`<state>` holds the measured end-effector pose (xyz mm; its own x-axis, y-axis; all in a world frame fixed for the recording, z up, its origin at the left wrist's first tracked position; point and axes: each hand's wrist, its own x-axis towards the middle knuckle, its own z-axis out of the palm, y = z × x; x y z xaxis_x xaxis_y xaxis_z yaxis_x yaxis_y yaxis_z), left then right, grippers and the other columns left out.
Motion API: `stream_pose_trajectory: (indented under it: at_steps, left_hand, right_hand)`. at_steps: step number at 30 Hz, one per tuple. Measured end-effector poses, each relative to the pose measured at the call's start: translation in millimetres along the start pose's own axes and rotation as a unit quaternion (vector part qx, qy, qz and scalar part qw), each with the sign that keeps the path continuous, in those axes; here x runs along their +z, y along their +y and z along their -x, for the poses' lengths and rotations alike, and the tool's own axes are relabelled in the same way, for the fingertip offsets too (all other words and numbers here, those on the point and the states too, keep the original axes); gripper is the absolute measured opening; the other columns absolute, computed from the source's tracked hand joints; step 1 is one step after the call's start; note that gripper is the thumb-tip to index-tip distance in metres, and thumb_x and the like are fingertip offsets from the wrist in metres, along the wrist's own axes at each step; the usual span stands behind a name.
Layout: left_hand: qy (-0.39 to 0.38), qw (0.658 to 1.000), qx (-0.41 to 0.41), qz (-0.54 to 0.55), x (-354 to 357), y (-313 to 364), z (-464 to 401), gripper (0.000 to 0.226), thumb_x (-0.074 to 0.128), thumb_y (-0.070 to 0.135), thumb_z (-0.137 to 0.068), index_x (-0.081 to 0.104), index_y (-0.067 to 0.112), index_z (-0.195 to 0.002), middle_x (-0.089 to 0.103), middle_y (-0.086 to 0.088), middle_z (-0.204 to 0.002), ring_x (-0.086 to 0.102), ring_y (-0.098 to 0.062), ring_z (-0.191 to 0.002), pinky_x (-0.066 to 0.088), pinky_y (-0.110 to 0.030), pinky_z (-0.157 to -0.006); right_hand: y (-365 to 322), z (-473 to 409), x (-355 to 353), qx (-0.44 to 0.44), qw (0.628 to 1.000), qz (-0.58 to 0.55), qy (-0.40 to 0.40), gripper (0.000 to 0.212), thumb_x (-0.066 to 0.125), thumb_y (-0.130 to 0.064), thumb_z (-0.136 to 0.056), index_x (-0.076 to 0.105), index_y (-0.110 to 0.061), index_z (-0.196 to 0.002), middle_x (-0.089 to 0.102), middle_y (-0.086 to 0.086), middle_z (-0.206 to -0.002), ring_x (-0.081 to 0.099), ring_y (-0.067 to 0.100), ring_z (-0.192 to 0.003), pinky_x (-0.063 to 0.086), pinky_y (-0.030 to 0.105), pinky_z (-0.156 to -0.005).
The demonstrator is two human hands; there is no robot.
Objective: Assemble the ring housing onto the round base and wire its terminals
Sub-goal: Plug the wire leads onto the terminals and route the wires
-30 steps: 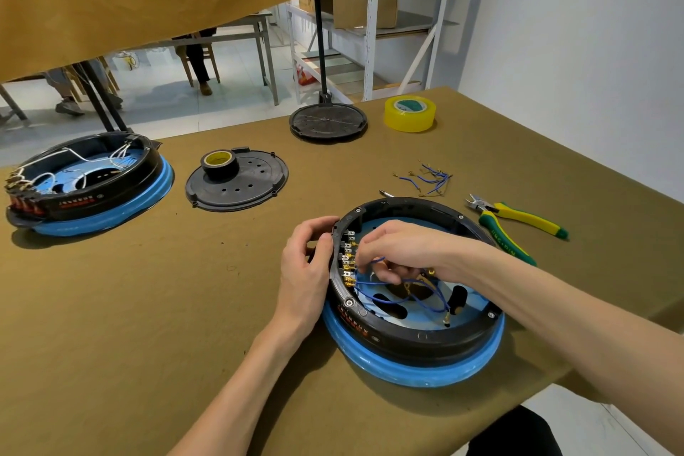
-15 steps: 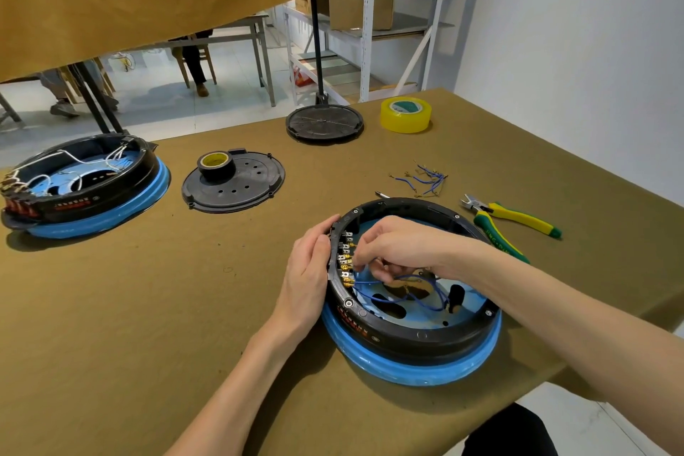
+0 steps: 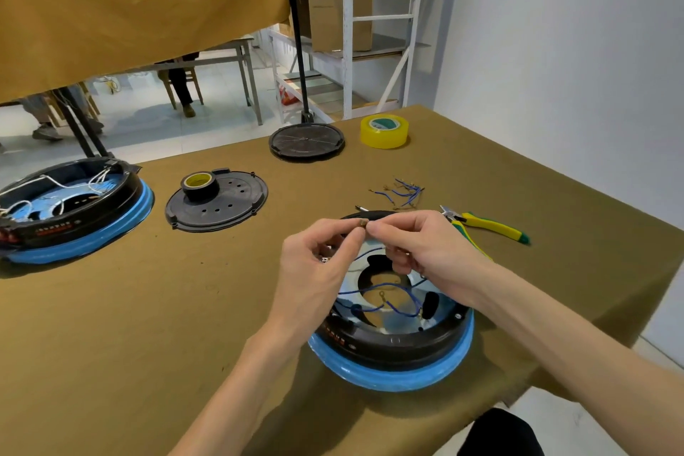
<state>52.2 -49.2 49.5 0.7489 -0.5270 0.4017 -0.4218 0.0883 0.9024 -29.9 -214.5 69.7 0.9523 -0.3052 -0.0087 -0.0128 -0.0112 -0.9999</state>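
The black ring housing [image 3: 399, 342] sits on the round blue base [image 3: 396, 376] near the table's front edge. Blue wires [image 3: 392, 287] with brass lugs lie loose inside it. Both hands are raised above its far rim. My left hand [image 3: 318, 270] and my right hand [image 3: 418, 252] meet at a small brass terminal [image 3: 362, 223] on a blue wire, each pinching it between thumb and fingertip. My hands hide the terminal row on the ring's left side.
A second wired housing on a blue base [image 3: 70, 211] stands far left. A black cover plate [image 3: 218, 202] carries a tape roll [image 3: 198, 185]. Spare blue wires [image 3: 401, 192], yellow-green cutters [image 3: 488, 228], a yellow tape roll [image 3: 385, 131] and a lamp-stand foot [image 3: 306, 141] lie beyond.
Both hands lifted off the ring. The left let go of the rim, the right came out of the housing with a wire, and they now meet at its terminal above the far rim.
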Motion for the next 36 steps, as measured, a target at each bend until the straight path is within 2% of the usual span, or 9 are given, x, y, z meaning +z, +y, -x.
stream_pose_trajectory:
  at_steps: [2,6,12,14,17,22,27,32,36]
  left_hand:
    - [0.01,0.999,-0.007,0.042,4.0,3.4,-2.5,0.012,0.073,0.016,-0.096,0.082,0.022,-0.101,0.08,0.002,-0.094,0.075,-0.027,-0.09,0.06,-0.052,-0.085]
    - [-0.026,0.996,-0.011,0.085,8.3,6.0,-5.4,0.013,0.067,0.012,-0.099,0.078,0.018,-0.093,0.079,-0.003,-0.092,0.075,-0.02,-0.09,0.059,-0.028,-0.081]
    - [-0.075,0.988,-0.071,0.113,10.9,9.6,-12.3,0.013,0.051,0.003,-0.105,0.058,0.001,-0.094,0.077,-0.011,-0.081,0.075,-0.026,-0.072,0.059,-0.026,-0.071]
    - [-0.122,0.985,-0.099,0.071,10.2,8.9,-15.3,0.01,0.055,0.006,-0.104,0.059,-0.001,-0.097,0.074,-0.009,-0.074,0.072,-0.023,-0.064,0.058,-0.027,-0.066]
    - [-0.19,0.975,-0.073,-0.092,11.7,5.6,-22.2,0.01,0.062,0.018,-0.101,0.071,0.015,-0.097,0.073,0.002,-0.076,0.069,-0.017,-0.067,0.06,-0.033,-0.071]
    - [-0.271,0.933,-0.018,-0.234,26.5,7.3,-41.1,0.012,0.067,0.03,-0.1,0.078,0.026,-0.098,0.071,0.013,-0.084,0.061,-0.009,-0.061,0.047,-0.017,-0.057]
    - [-0.308,0.909,0.006,-0.28,50.0,3.7,-52.4,0.011,0.071,0.028,-0.098,0.082,0.025,-0.098,0.073,0.016,-0.079,0.064,0.002,-0.074,0.046,-0.01,-0.06]
    - [-0.332,0.895,0.014,-0.297,63.5,-2.9,-56.7,0.012,0.07,0.027,-0.098,0.081,0.028,-0.103,0.068,0.023,-0.08,0.063,0.003,-0.072,0.045,-0.013,-0.063]
    - [-0.328,0.896,0.023,-0.299,69.3,-4.1,-57.6,0.011,0.071,0.024,-0.097,0.08,0.027,-0.102,0.068,0.02,-0.082,0.064,0.003,-0.074,0.046,-0.012,-0.063]
  right_hand:
    - [-1.9,6.9,-2.4,-0.02,1.0,0.01,-0.001,0.027,0.075,-0.037,-0.086,0.083,-0.014,-0.097,0.052,0.003,-0.063,0.045,0.014,-0.059,0.04,0.023,-0.053]
    - [-4.6,16.6,-11.3,-0.052,0.998,0.034,-0.022,0.025,0.073,-0.034,-0.089,0.082,-0.014,-0.1,0.067,0.004,-0.076,0.059,0.015,-0.071,0.051,0.025,-0.064]
    - [1.8,8.8,-45.0,-0.158,0.915,0.237,0.285,0.013,0.066,-0.026,-0.098,0.078,-0.022,-0.093,0.075,-0.009,-0.086,0.066,0.006,-0.081,0.053,0.024,-0.074]
    - [12.1,2.0,-55.0,-0.072,0.907,0.325,0.259,0.022,0.053,-0.032,-0.104,0.072,-0.02,-0.109,0.071,-0.004,-0.104,0.063,0.011,-0.094,0.049,0.028,-0.081]
    - [35.5,-4.4,-57.3,0.016,0.913,0.356,0.198,0.028,0.041,-0.029,-0.108,0.065,-0.02,-0.119,0.064,-0.006,-0.098,0.058,0.007,-0.078,0.041,0.022,-0.063]
    - [42.7,-7.8,-63.3,0.004,0.923,0.313,0.223,0.03,0.044,-0.023,-0.108,0.073,-0.017,-0.116,0.067,-0.005,-0.096,0.062,0.013,-0.086,0.041,0.018,-0.067]
    - [43.3,-5.8,-59.4,-0.018,0.934,0.274,0.229,0.026,0.049,-0.02,-0.107,0.074,-0.013,-0.111,0.066,-0.008,-0.094,0.059,0.01,-0.088,0.04,0.008,-0.067]
    - [42.3,-4.0,-56.9,-0.017,0.939,0.25,0.235,0.027,0.049,-0.019,-0.107,0.074,-0.009,-0.112,0.071,0.002,-0.104,0.065,0.019,-0.1,0.049,0.036,-0.088]
    - [44.7,-3.4,-58.1,-0.024,0.939,0.248,0.236,0.027,0.049,-0.018,-0.107,0.075,-0.009,-0.11,0.072,0.0,-0.102,0.065,0.017,-0.099,0.048,0.026,-0.081]
